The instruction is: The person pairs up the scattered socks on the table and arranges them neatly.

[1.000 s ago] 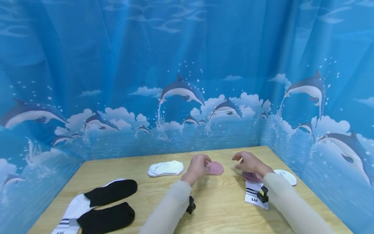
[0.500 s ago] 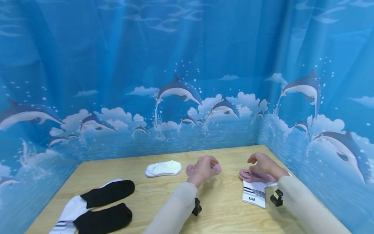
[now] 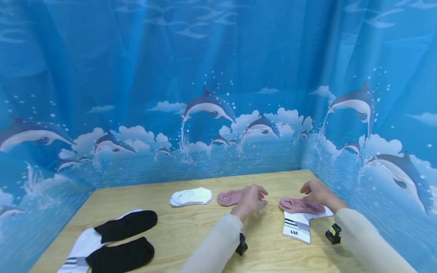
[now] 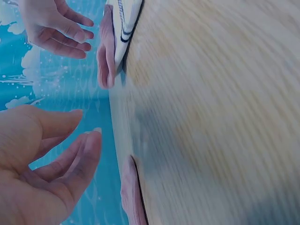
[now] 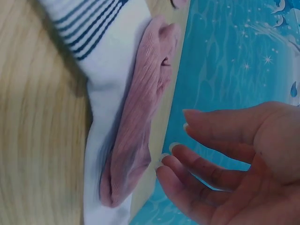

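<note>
My left hand [image 3: 250,201] hovers over the toe end of a pink ankle sock [image 3: 228,198] at the back of the table, hiding part of it. In the left wrist view its fingers are loosely bent and hold nothing. Further right, a second pink sock [image 5: 136,117] lies on top of a white sock with dark stripes [image 5: 105,51]. My right hand [image 3: 319,194] is just above and behind that pink sock. Seen from the right wrist, its thumb and fingers are apart from the cloth, with nothing between them.
A folded white ankle sock pair [image 3: 191,197] lies left of the pink sock. At the front left, two black-footed socks [image 3: 126,225] lie over a white striped sock [image 3: 83,246]. A blue dolphin curtain [image 3: 170,94] stands behind and beside the wooden table [image 3: 191,231].
My right hand has laid its pink sock flat across the white striped sock and drawn away to the right. My left hand has slid right, uncovering more of the other pink sock.
</note>
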`<state>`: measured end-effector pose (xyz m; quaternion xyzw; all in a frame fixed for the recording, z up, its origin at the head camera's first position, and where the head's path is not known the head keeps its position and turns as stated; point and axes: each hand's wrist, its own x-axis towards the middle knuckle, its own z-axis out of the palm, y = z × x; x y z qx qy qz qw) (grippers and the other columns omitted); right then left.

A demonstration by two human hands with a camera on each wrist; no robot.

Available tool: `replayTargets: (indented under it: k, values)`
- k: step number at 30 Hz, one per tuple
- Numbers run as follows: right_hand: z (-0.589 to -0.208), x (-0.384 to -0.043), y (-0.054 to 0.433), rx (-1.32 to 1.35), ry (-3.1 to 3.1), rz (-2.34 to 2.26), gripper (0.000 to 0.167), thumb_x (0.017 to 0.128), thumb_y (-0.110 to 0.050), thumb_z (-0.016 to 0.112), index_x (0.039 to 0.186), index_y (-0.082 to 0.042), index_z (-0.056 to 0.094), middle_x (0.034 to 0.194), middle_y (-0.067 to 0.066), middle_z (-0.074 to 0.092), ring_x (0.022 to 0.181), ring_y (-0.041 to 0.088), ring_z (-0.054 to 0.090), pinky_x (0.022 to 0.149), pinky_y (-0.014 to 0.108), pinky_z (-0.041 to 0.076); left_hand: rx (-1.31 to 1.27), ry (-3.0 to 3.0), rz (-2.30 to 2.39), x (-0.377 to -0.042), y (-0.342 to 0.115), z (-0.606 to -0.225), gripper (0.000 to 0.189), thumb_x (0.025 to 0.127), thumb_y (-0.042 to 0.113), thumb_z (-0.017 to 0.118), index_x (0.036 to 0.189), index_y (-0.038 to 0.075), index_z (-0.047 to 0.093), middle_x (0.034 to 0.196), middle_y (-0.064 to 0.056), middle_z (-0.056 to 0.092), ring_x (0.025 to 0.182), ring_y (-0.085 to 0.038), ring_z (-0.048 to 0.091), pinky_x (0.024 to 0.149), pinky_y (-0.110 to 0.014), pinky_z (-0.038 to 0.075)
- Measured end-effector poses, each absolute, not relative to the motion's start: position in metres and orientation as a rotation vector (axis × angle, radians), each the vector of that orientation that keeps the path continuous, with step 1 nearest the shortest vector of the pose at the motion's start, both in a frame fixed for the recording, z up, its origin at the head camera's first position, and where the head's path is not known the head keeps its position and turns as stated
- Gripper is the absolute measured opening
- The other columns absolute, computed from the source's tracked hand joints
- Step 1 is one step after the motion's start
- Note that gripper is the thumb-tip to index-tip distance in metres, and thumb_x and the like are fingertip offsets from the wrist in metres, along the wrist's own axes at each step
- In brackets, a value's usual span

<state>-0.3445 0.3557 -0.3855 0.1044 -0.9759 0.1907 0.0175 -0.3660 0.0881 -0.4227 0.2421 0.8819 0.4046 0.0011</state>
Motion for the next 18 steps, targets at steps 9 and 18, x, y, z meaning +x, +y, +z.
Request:
replayTargets:
  k: [9,18]
  values:
    - [-0.389,-0.344,0.37,0.225,-3.079,0.671,0.032,0.081,-0.003,0.074,0.107,0.013,0.067,0.102,0.031,0.069,0.098,0.046,0.066,0.088,0.059,0.057,0.701,2.73,1.243,-0.361,0.103,-0.42,0.029,0.087,0.007,0.079,0.116,0.008,0.074,0.111,-0.012,0.075,0.092,-0.014,0.071,0.083,-0.025,0.059]
    - [-0.398,-0.344,0.384,0.153,-3.081,0.688,0.028,0.081,-0.003,0.075,0.103,0.012,0.069,0.099,0.029,0.07,0.092,0.04,0.067,0.082,0.053,0.059,0.548,2.681,1.299,-0.358,0.114,-0.426,0.031,0.086,0.007,0.079,0.116,0.01,0.072,0.109,-0.01,0.073,0.095,-0.017,0.069,0.084,-0.03,0.059]
